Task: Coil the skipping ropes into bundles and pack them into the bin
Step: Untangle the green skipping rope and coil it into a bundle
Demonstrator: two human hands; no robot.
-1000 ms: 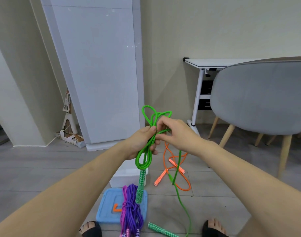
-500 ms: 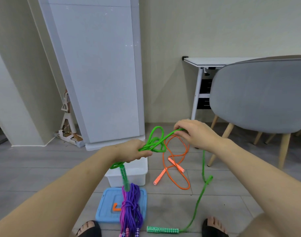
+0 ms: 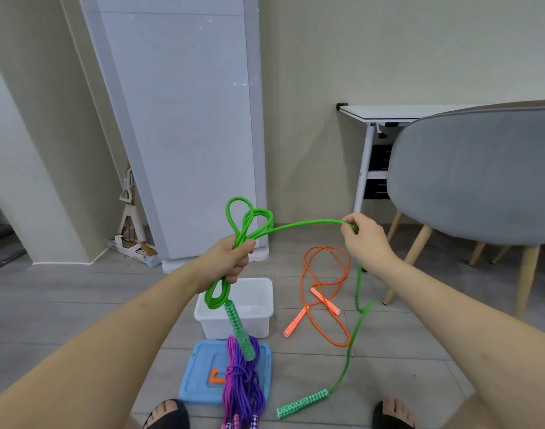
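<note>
Green skipping rope [image 3: 299,226] stretches between two raised hands: the left hand [image 3: 231,258] grips its gathered loops (one handle dangles below), and the right hand [image 3: 362,235] pinches the strand. White bin [image 3: 259,320] sits on the floor beneath, beside an orange rope [image 3: 324,292].

A green skipping rope [image 3: 302,226], partly gathered into loops, stretches between a person's left hand [image 3: 232,258] and right hand [image 3: 362,235], one patterned handle dangling, the other on the floor. An orange rope [image 3: 325,292] lies loose on the floor beside an open white bin [image 3: 234,314]. Purple and pink ropes [image 3: 243,382] rest bundled across the bin's blue lid [image 3: 197,382].
</note>
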